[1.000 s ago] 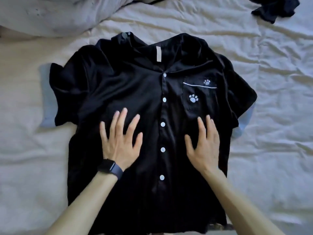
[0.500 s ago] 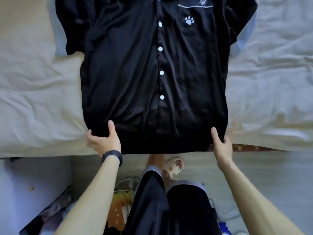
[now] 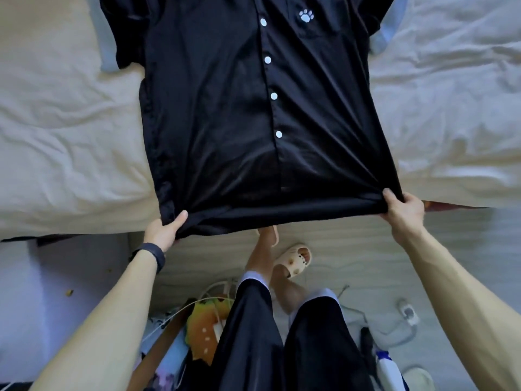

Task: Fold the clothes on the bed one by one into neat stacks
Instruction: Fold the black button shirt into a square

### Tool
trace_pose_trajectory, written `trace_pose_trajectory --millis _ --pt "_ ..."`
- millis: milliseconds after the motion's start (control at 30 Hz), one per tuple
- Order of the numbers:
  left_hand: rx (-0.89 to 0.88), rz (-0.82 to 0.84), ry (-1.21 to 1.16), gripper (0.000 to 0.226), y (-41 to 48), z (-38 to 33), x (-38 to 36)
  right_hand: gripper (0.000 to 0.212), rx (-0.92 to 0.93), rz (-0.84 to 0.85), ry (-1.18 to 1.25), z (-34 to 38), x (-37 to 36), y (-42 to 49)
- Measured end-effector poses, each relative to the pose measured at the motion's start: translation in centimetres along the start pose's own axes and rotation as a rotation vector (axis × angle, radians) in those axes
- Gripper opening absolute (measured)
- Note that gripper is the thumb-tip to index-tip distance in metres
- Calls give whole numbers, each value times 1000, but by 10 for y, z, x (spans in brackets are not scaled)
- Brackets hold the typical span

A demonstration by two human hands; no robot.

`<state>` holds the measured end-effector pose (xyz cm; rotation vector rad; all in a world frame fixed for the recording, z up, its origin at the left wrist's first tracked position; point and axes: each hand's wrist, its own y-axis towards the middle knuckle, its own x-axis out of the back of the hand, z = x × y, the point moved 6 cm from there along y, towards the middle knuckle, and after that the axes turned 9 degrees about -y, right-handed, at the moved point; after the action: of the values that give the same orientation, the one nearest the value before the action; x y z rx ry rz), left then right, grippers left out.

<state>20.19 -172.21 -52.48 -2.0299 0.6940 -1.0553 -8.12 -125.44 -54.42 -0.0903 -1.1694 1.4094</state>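
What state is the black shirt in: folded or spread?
Spread out: the black shirt lies front up on the bed, left hand and right hand gripping its hem corners.

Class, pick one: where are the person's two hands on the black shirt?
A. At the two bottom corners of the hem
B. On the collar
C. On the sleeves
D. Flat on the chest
A: the left hand and the right hand each grip a bottom corner of the shirt, pulling its hem taut at the bed edge.
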Motion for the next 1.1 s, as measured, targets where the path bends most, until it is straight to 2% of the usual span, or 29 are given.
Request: trace_pose_trajectory --millis 67,167,300,400,567,700,767,867,1000,1100 --pt "60 -31 -153 47 0 10 9 14 -46 -19 77 -5 1 -4" --pt "75 -22 -244 38 -4 15 11 7 -103 -21 128 -10 -1 -15" --pt "114 -42 -322 38 -5 18 10 20 -194 63 221 -8 -6 -22" --pt "118 -48 -331 37 0 22 7 37 -135 39 113 -9 -7 -11" --pt "77 -140 -277 38 -1 29 10 29 -40 -121 -112 -17 2 -3" --pt "66 -207 -241 30 -2 40 19 24 3 -211 -191 -25 23 -3" --pt "73 -179 -231 25 -2 46 22 18 -5 -230 -198 -31 31 -2" --pt "77 -98 -216 10 -2 53 19 21 -7 -238 -201 -34 35 -4" --pt "23 -131 -145 46 7 61 24 25 -31 -278 -145 -35 33 -4" --pt "17 -208 -166 53 25 63 24 25 -33 -277 -142 -39 23 1"
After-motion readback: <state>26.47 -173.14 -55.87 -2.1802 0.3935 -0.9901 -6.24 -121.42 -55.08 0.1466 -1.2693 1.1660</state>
